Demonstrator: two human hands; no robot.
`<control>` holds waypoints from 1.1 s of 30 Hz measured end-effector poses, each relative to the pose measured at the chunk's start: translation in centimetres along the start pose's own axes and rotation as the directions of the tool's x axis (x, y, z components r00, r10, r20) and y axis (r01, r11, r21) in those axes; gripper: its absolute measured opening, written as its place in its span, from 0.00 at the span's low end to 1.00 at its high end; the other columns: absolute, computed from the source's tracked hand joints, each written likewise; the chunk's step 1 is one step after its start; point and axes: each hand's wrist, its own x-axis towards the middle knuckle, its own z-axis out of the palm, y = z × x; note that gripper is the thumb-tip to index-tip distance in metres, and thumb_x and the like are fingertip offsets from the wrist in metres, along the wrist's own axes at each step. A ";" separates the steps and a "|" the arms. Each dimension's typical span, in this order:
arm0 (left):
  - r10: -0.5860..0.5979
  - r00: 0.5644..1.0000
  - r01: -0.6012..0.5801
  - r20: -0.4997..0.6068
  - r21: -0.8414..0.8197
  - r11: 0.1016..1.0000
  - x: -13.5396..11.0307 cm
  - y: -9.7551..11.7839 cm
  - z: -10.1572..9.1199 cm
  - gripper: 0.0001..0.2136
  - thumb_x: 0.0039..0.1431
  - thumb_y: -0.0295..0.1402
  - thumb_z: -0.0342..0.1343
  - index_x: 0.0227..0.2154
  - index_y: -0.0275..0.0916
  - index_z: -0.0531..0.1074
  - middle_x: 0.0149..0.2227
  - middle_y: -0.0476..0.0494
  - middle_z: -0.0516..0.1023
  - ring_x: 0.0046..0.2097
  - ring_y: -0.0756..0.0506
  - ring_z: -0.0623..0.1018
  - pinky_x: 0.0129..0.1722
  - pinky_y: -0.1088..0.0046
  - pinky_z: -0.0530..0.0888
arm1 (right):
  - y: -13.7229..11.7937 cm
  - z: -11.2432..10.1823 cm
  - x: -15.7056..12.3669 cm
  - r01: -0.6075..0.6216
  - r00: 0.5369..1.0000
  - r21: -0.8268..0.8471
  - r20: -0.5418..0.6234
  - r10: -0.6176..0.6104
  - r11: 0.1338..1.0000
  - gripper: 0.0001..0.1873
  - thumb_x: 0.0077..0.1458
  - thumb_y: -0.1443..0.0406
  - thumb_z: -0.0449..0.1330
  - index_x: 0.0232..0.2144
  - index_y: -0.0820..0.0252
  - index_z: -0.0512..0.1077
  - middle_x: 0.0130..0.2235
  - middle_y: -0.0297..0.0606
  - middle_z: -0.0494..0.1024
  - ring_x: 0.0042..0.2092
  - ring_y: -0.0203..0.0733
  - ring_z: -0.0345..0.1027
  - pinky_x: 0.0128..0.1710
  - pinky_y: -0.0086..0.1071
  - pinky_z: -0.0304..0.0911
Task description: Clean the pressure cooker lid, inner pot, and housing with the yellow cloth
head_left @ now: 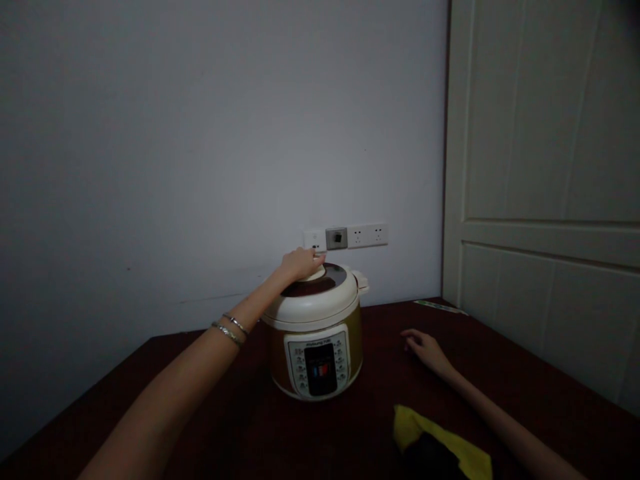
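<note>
A white and gold electric pressure cooker (316, 313) stands upright on the dark red table, its button panel facing me. My left hand (301, 263) is on top of it, with the fingers closed over the white lid handle (316, 273). Part of that handle is hidden beneath the hand. The lid sits on the cooker's body. My right hand (423, 349) rests on the table to the right of the cooker, apart from it, with fingers loosely stretched and nothing in them. Nearer to me lies a yellow cloth (440, 433), partly covered by a dark shape I cannot make out.
Wall sockets (367, 235) and a grey switch plate (337, 238) sit just behind the cooker. A pale panelled door (545, 200) borders the table (230, 413) on the right. A thin patterned strip (440, 307) lies near the back right corner.
</note>
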 end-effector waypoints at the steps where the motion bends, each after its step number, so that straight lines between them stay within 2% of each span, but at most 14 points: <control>1: -0.009 1.000 0.009 0.000 -0.001 1.000 0.0 0.1 0.0 0.32 0.59 0.54 0.31 0.47 0.38 0.71 0.46 0.30 0.75 0.47 0.35 0.75 0.42 0.59 0.70 | -0.1 0.0 0.0 -0.001 1.000 0.000 0.001 0.001 1.000 0.23 0.45 0.57 0.46 0.38 0.63 0.72 0.25 0.37 0.75 0.29 0.42 0.69 0.30 0.32 0.60; 14: -0.083 0.996 0.083 -0.007 -0.033 0.996 0.0 0.7 0.1 0.32 0.59 0.54 0.33 0.48 0.36 0.71 0.47 0.26 0.74 0.47 0.32 0.74 0.41 0.55 0.70 | -0.6 -0.2 -0.3 0.004 1.000 0.003 -0.002 -0.004 1.000 0.22 0.44 0.59 0.46 0.37 0.63 0.72 0.24 0.35 0.75 0.29 0.41 0.68 0.31 0.32 0.60; 20: -0.106 0.994 0.106 -0.010 -0.037 0.994 0.1 0.6 0.3 0.31 0.58 0.54 0.34 0.47 0.38 0.72 0.46 0.29 0.75 0.46 0.34 0.75 0.41 0.58 0.70 | -0.7 -0.2 -0.3 0.017 1.000 -0.011 -0.002 -0.017 1.000 0.23 0.45 0.58 0.46 0.38 0.65 0.72 0.25 0.37 0.76 0.28 0.42 0.68 0.30 0.32 0.60; 27: -0.101 0.995 0.100 -0.009 -0.052 0.994 0.3 0.5 0.4 0.31 0.57 0.55 0.35 0.47 0.37 0.71 0.47 0.29 0.74 0.47 0.34 0.74 0.42 0.58 0.69 | -0.8 -0.3 -0.4 0.008 1.000 -0.001 0.002 -0.008 1.000 0.21 0.46 0.59 0.47 0.37 0.64 0.72 0.25 0.35 0.76 0.29 0.41 0.69 0.31 0.31 0.61; 33: -0.119 0.992 0.115 -0.044 -0.086 0.990 0.4 0.2 0.4 0.35 0.53 0.60 0.38 0.51 0.35 0.65 0.53 0.27 0.68 0.54 0.31 0.66 0.49 0.52 0.64 | -1.0 -0.5 -0.5 -0.003 1.000 -0.021 0.027 0.003 1.000 0.21 0.46 0.59 0.47 0.38 0.64 0.72 0.26 0.36 0.76 0.29 0.42 0.69 0.30 0.32 0.61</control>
